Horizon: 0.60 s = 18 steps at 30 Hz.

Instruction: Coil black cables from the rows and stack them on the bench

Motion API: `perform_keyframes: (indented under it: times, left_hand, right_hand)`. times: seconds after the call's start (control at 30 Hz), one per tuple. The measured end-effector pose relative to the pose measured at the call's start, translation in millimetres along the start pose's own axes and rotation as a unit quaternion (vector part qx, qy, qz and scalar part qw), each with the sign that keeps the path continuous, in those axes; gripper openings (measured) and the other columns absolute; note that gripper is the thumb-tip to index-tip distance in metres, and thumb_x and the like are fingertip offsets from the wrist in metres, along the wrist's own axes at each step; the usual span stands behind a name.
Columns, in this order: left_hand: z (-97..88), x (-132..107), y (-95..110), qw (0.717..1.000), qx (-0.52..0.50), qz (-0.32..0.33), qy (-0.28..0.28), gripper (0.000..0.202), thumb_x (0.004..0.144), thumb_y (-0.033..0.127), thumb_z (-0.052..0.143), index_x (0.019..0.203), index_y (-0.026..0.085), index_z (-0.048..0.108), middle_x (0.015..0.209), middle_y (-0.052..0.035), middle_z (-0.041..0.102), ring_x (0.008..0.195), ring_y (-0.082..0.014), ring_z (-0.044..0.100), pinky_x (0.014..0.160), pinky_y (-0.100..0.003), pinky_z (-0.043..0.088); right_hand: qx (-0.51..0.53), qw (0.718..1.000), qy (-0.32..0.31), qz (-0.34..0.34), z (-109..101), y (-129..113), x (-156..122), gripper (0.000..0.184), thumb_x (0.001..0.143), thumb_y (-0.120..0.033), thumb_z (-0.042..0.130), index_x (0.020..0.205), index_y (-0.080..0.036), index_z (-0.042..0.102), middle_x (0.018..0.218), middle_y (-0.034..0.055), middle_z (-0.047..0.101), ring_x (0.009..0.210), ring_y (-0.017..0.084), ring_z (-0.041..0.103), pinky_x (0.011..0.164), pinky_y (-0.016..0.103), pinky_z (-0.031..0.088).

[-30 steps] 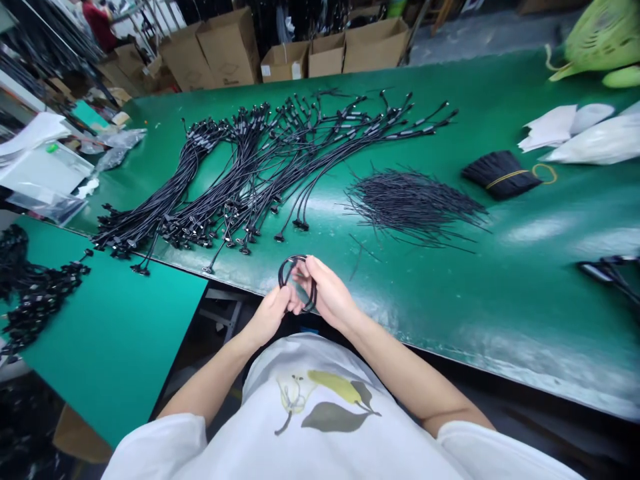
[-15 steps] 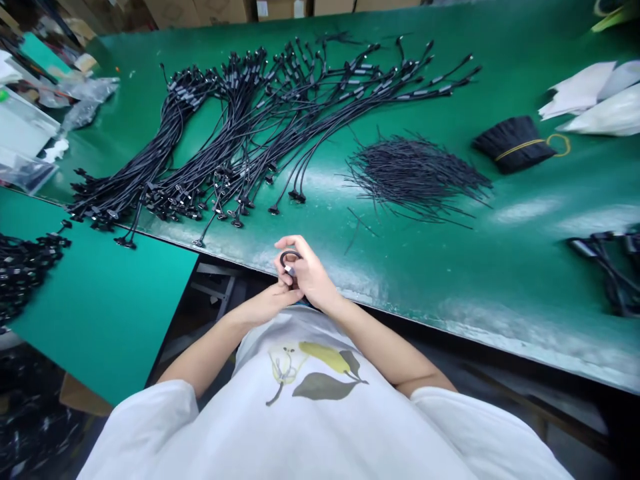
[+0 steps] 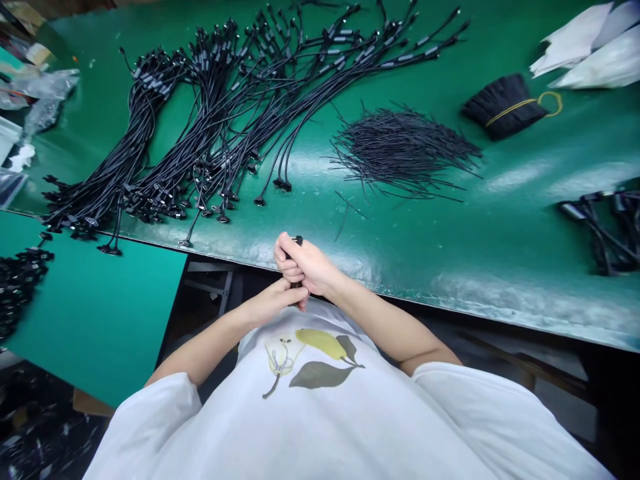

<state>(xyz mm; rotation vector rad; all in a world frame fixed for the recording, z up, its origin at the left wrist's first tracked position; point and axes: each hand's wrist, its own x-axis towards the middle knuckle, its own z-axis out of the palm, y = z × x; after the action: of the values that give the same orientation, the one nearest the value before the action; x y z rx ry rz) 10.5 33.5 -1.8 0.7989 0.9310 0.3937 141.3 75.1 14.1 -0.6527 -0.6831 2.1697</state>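
Cable, black (image 3: 299, 240), 1 item: held between the 2 hands, mostly hidden; 1 dark end shows above the upper fist. Right hand (image 3: 306, 261): upper, fingers curled tight round the cable. Left hand (image 3: 280, 295): directly below, touching the right, thumb and fingers closed on the lower part.

Change: 1 second ago the cable was an open ring between the hands; now it is drawn inside the grip, ring out of sight. Judged meaning: coil gathered, kept compact by finger pressure.

Containers: clear plastic bag (image 3: 45, 107), crumpled, far left of the hands, contents not readable; white bag (image 3: 603, 63), far right and beyond, contents hidden. Yellow rubber band (image 3: 512, 113), right and beyond: encircles 1 black bundle (image 3: 500, 97).

Bench (image 3: 500, 233), green, beyond the hands. Carries: loose cables (image 3: 200, 120), beyond and left; thin black strips (image 3: 400, 150), piled, beyond and right; folded cables (image 3: 603, 230), far right.
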Motion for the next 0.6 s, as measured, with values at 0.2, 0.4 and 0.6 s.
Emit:
perform_keyframes:
  times: [0.2, 0.4, 0.6]
  left_hand:
    - [-6.5, -5.5, 10.1, 0.979, -0.12, -0.062, -0.152, 0.04, 0.073, 0.048, 0.074, 0.084, 0.011, 0.062, 0.071, -0.0068, 0.064, 0.063, -0.0184, 0.064, 0.067, -0.034, 0.05]
    - [11.0, -5.2, 13.6, 0.968, -0.227, -0.045, -0.101, 0.03, 0.066, 0.028, 0.081, 0.087, 0.011, 0.066, 0.068, -0.0019, 0.055, 0.066, -0.0136, 0.057, 0.068, -0.029, 0.048]
    - [22.5, -1.6, 18.6, 0.944, -0.311, -0.077, -0.082, 0.037, 0.082, 0.048, 0.063, 0.081, 0.011, 0.063, 0.062, 0.0023, 0.033, 0.054, -0.0095, 0.038, 0.051, -0.025, 0.037]
  right_hand:
    - [0.055, 0.991, -0.119, -0.018, 0.6, -9.8, -5.6, 0.053, 0.079, -0.066, 0.062, 0.071, -0.019, 0.04, 0.048, -0.0124, 0.024, 0.04, 0.001, 0.01, 0.032, 0.009, 0.016]
    - [0.052, 0.987, -0.144, -0.049, -9.9, -13.8, -5.0, 0.055, 0.077, -0.068, 0.062, 0.073, -0.018, 0.04, 0.05, -0.0112, 0.037, 0.034, 0.0, 0.023, 0.031, 0.011, 0.028]
    - [0.054, 0.988, -0.114, -0.085, -16.6, -17.9, -7.5, 0.054, 0.079, -0.068, 0.059, 0.073, -0.019, 0.038, 0.051, -0.0116, 0.037, 0.033, 0.001, 0.024, 0.03, 0.013, 0.03]
